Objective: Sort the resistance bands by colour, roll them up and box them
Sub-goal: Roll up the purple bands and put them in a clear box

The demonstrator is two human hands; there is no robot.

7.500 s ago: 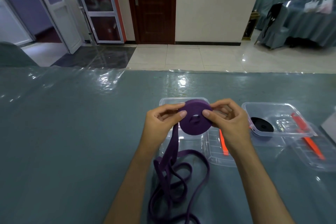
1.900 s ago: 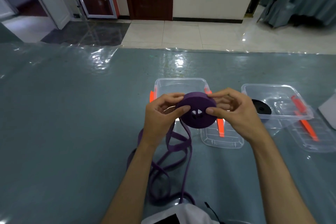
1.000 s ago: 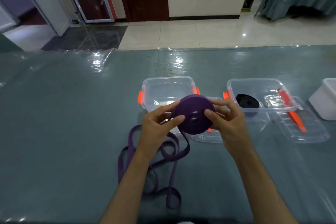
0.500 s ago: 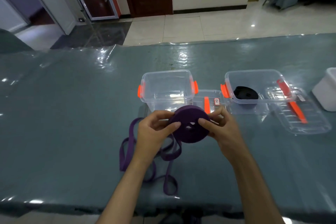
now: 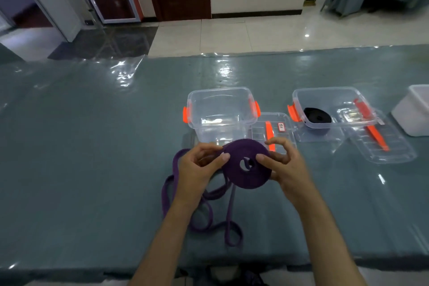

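A purple band roll [image 5: 247, 166] is gripped above the bench [image 5: 92, 158] by the left hand [image 5: 199, 169] and right hand [image 5: 284, 165], its loose tail [image 5: 209, 211] trailing on the bench before a clear box [image 5: 220, 111].

Both hands hold a purple roll [image 5: 247, 166] above the table [image 5: 92, 146]: left grip [image 5: 199, 167] and right grip [image 5: 282, 165] pinch its rim; the loose tail [image 5: 209, 211] lies below, an open box [image 5: 220, 109] behind

Matt purple band [image 5: 247, 175], rubbery-looking, coiled smooth. Clear glossy plastic boxes [image 5: 220, 109] and lids [image 5: 380, 146], orange plastic clips [image 5: 185, 115]. Glossy film over teal tablecloth [image 5: 92, 146]. Polished floor tiles [image 5: 232, 35] beyond.
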